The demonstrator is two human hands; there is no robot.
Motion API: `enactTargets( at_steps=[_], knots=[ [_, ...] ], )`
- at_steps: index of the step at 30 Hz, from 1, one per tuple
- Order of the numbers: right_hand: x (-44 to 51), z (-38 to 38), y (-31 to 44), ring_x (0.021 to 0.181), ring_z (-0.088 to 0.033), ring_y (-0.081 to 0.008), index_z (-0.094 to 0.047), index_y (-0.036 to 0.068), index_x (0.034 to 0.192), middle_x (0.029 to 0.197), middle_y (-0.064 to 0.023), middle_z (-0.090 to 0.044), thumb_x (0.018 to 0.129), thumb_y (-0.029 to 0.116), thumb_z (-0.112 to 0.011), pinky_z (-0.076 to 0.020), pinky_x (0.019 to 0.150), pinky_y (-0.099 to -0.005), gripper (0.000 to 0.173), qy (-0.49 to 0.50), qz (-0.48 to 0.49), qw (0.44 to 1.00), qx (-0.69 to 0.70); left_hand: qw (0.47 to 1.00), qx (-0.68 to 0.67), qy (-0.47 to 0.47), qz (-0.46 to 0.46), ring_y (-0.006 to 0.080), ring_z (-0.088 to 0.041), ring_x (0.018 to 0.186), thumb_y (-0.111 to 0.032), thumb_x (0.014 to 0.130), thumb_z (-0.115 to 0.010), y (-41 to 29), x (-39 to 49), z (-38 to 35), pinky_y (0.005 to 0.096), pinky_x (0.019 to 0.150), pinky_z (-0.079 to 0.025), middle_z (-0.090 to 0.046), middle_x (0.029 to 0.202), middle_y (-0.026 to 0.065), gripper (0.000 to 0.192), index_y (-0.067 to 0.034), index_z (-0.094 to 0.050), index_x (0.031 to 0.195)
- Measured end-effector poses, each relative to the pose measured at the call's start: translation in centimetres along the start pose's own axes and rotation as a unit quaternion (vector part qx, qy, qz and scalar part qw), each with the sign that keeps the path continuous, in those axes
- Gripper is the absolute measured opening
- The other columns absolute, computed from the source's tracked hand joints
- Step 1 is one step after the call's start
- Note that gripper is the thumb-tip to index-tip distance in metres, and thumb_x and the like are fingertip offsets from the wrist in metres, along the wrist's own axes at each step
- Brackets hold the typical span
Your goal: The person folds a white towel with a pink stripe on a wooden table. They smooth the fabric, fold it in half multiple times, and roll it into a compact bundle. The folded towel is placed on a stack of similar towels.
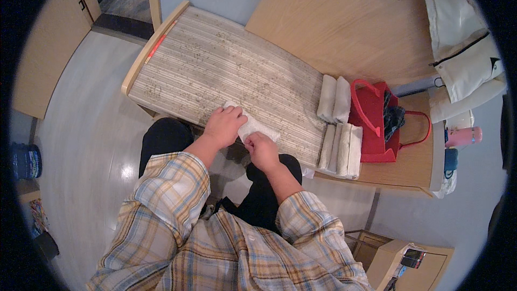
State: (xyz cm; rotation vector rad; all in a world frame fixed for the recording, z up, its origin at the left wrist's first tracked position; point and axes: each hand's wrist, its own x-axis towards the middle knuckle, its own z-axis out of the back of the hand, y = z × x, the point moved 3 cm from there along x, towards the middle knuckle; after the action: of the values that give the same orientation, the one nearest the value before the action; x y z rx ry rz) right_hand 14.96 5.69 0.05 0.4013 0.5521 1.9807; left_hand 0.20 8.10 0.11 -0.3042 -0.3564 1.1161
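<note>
A small folded white cloth (260,126) lies at the near edge of a bench with a striped grey cover (242,68). My left hand (226,124) grips the cloth's left end, its fingers curled over the top. With bent fingers, my right hand (261,150) pinches the near edge of the same cloth. Part of the cloth is hidden under both hands. To the right, several folded white cloths stand side by side in two groups, a far group (334,98) and a near group (343,149).
A red felt bag (369,129) with dark fabric inside stands beside the folded cloths, on a wooden surface (416,149). Light-coloured jackets (456,48) hang at the upper right. A pink bottle (464,136) is at the far right. A wooden rail (155,48) edges the bench's left end.
</note>
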Motion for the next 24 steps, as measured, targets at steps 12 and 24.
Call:
enactTargets(
  at_steps=[12, 24],
  knots=[
    [0.6, -1.0, -0.9, 0.079, -0.055, -0.0317, -0.052, 0.008, 0.072, 0.075, -0.0111, -0.053, 0.068, 0.003, -0.059, -0.0447, 0.067, -0.0403, 0.01, -0.027, 0.018, 0.999, -0.043, 0.998, 0.023, 0.053, -0.024, 0.024, -0.054, 0.091, -0.009, 0.062, -0.064, 0.1, -1.2, 0.7, 0.0352, 0.086, -0.039, -0.058, 0.083, 0.0055, 0.013, -0.011, -0.063, 0.074],
    [0.6, -1.2, -0.2, 0.078, -0.054, -0.0321, -0.051, 0.007, 0.07, 0.075, -0.0112, -0.052, 0.068, 0.004, -0.058, -0.0445, 0.067, -0.041, 0.008, -0.02, 0.013, 0.995, -0.095, 0.996, 0.063, 0.066, -0.02, 0.0241, -0.054, 0.095, -0.012, 0.068, -0.06, -0.3, -2.2, -0.4, 0.0376, 0.085, -0.039, -0.059, 0.088, 0.0062, 0.012, -0.01, -0.061, 0.08]
  ],
)
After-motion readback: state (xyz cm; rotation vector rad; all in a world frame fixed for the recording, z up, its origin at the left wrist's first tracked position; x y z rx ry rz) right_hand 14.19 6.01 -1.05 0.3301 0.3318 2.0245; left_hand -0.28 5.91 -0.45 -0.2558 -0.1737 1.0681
